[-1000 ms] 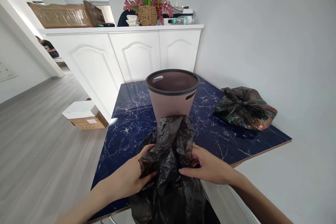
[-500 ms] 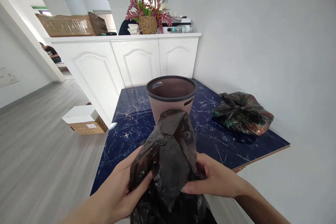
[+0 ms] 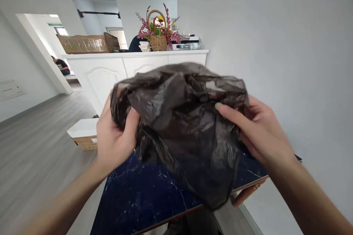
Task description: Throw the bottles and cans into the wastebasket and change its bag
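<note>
A thin black plastic garbage bag [image 3: 190, 132] is stretched wide between my hands, raised above the near part of the table. My left hand [image 3: 116, 134] grips its left edge, thumb in front and fingers behind the film. On the other side my right hand [image 3: 259, 128] pinches the bag's right edge, with the thumb pressed on the plastic. The bag's lower end hangs in a loose point over the table's front edge. Behind it, the trash can and the filled black bag seen earlier are hidden.
Below is a dark blue marbled table [image 3: 143, 191]. White cabinets [image 3: 102, 80] stand behind it, topped by a flower basket [image 3: 158, 43], a bottle [image 3: 190, 46] and a taped cardboard box [image 3: 82, 44]. Another box [image 3: 84, 132] lies on the floor at left. A person [image 3: 61, 65] sits beyond the doorway.
Both hands have risen and moved apart, spreading the garbage bag wide. It now covers the trash can and the filled bag. The view has tilted upward.
</note>
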Demonstrator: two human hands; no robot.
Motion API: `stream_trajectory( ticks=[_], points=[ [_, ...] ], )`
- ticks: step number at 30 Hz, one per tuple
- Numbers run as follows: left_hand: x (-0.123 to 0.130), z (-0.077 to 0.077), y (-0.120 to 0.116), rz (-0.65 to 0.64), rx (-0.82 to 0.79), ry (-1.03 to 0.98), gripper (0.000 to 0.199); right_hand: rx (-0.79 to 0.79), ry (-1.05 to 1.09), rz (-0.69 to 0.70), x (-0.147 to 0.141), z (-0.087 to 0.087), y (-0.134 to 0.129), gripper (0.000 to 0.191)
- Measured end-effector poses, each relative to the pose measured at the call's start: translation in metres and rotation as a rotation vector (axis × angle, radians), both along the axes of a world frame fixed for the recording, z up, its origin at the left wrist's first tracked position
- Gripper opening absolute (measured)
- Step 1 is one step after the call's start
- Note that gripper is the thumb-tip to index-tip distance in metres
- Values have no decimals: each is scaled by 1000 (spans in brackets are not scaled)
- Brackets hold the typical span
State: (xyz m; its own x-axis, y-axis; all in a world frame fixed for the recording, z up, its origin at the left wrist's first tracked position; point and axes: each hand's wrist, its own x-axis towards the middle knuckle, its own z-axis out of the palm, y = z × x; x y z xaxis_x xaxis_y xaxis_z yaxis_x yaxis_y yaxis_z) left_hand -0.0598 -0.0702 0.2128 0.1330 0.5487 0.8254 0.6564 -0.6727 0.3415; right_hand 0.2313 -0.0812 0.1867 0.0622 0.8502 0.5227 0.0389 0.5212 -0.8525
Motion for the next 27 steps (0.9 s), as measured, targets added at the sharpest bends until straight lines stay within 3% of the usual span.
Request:
stream_trajectory(
  ticks=[4, 8, 11, 14, 18, 23, 27],
  points=[
    [7, 15, 48, 14, 150, 27, 35, 232, -107, -175, 5, 18, 31, 25],
    [13, 21, 90, -117, -31, 332, 46, 363, -207, -274, 2, 31, 59, 21],
    [14, 18, 105, -149, -97, 412, 49, 468, -325, -370, -5, 32, 69, 22],
    [12, 13, 105, -130, -93, 394, 49, 569, -513, -408, -16, 31, 71, 16],
    [9, 12, 100, -109, -168, 352, 46, 545, -839, -231, -31, 36, 86, 8],
    [4, 6, 104, -84, -297, 277, 41, 121, -1260, 129, -46, 47, 136, 10],
    [-2, -6, 111, -129, -379, 256, 37, -92, -1394, 366, -58, 43, 174, 32]
  ],
)
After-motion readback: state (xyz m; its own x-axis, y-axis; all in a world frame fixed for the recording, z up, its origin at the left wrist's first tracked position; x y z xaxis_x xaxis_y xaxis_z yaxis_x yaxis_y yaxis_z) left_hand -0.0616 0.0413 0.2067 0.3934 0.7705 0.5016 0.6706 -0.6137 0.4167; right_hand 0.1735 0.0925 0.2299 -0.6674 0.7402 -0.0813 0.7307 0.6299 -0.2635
